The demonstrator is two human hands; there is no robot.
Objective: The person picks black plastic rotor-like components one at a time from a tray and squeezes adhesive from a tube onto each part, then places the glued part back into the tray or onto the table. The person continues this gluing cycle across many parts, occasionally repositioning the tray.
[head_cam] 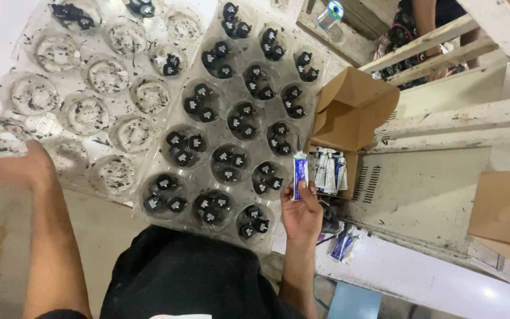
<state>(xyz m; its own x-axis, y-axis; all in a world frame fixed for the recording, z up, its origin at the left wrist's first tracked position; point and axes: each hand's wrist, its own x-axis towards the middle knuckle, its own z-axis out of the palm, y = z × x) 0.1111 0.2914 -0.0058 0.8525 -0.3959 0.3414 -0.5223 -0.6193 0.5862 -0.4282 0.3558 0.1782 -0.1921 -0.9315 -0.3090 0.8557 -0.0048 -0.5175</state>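
My right hand [302, 215] has its fingers clamped on a small white and blue tube [299, 171], nozzle up, just right of the clear tray of black parts [231, 127]; I judge a firm low grip keeps the tip steady. My left hand [16, 165] rests blurred at an emptier tray [84, 88] left of it, fingers unclear; the open box of tubes [340, 139] crowds the right

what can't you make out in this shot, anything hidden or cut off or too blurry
- Left hand, head view: motion-blurred, grip unreadable.
- Tube: lower end hidden inside the right hand.
- Box: its flaps hide most of the tubes inside.
- Black parts in the tray: too small to identify.
- Second person: cut off by the top edge.
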